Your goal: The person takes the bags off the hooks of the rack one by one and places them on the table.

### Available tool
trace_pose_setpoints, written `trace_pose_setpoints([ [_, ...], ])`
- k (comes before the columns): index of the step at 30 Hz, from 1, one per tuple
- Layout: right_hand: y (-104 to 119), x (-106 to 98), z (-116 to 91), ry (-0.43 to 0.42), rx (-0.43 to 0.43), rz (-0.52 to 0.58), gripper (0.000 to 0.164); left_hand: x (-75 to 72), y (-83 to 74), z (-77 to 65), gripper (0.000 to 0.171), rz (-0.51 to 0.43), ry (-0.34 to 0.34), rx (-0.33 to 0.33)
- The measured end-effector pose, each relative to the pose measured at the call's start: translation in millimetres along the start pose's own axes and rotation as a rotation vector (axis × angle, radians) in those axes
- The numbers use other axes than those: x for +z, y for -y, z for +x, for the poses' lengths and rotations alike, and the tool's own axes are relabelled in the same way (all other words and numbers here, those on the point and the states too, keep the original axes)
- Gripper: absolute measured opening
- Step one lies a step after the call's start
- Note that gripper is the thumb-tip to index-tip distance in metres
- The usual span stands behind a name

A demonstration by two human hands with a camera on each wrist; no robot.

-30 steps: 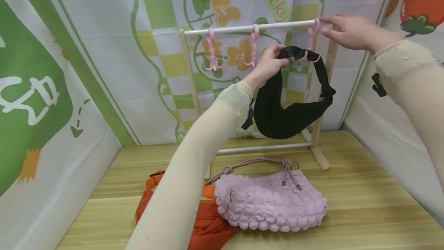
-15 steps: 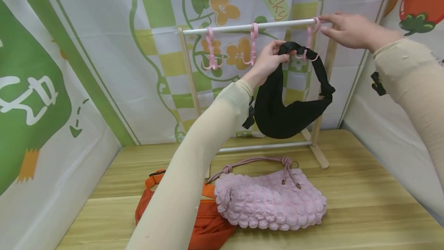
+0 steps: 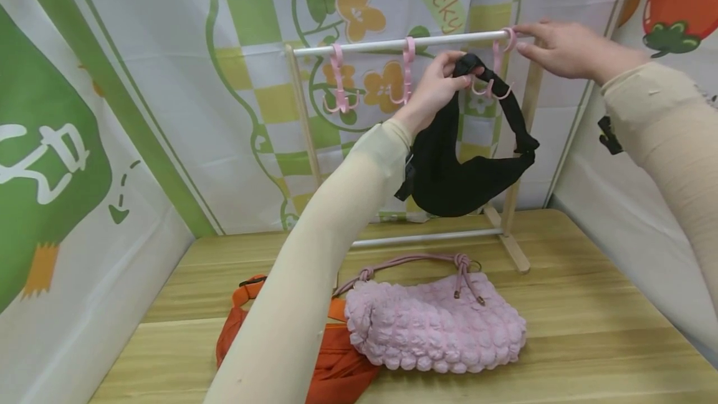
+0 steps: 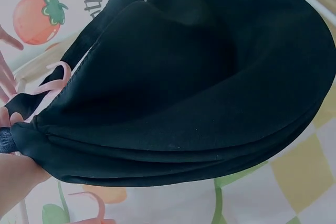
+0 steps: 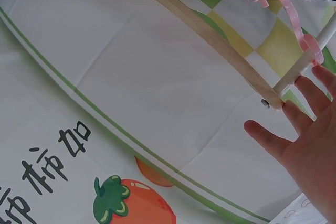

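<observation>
My left hand [image 3: 434,91] grips the shoulder strap of a black crescent-shaped bag [image 3: 457,182] near the strap's top left. The bag hangs in the air in front of the rack; its soft body fills the left wrist view [image 4: 173,87]. The strap overlaps the prongs of the rightmost pink hook [image 3: 491,87], which hangs from the white rod [image 3: 449,40]. Up at the rod's right end is my right hand [image 3: 578,48], fingers extended, with fingertips right at the hook's top loop. In the right wrist view those fingers spread beside the pink loop [image 5: 313,51].
Two more pink hooks [image 3: 339,80] hang further left on the rod. A pink bubble-textured bag [image 3: 437,323] and an orange bag [image 3: 342,360], partly behind my left arm, lie on the wooden table [image 3: 589,304]. The rack's wooden foot [image 3: 515,253] stands behind the pink bag.
My left hand has risen slightly, lifting the left part of the strap and the black bag with it. The right hand has stayed at the hook's top.
</observation>
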State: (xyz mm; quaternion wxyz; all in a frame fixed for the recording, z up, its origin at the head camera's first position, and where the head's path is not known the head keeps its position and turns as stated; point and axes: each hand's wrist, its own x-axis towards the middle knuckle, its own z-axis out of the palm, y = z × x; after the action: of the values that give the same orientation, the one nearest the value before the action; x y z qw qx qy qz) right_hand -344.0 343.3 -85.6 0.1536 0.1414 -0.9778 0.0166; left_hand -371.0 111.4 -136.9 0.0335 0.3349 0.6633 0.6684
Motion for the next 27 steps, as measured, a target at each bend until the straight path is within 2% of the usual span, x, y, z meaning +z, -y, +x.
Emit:
trace_pose_setpoints([
  [4, -0.4, -0.6, 0.6, -0.002, -0.005, -0.003, 0.058, -0.9, 3.4, 8.6, 0.036, -0.002, 0.003, 0.029],
  [11, -1.4, -0.3, 1.4, -0.003, -0.014, 0.001, 0.058, -1.1, 7.6, 17.3, 0.034, 0.025, -0.004, 0.016],
  [19, -1.5, -0.4, 3.1, 0.008, 0.002, -0.005, 0.058, 4.3, -4.3, 14.4, 0.037, -0.050, 0.015, 0.042],
  [24, -1.4, -0.5, 3.5, 0.011, 0.001, -0.005, 0.057, 9.8, -15.1, 5.4, 0.038, -0.041, 0.032, 0.039],
  [27, -0.9, -0.8, 3.4, 0.014, 0.002, -0.009, 0.057, 10.6, -14.6, 6.8, 0.039, -0.037, 0.032, 0.044],
])
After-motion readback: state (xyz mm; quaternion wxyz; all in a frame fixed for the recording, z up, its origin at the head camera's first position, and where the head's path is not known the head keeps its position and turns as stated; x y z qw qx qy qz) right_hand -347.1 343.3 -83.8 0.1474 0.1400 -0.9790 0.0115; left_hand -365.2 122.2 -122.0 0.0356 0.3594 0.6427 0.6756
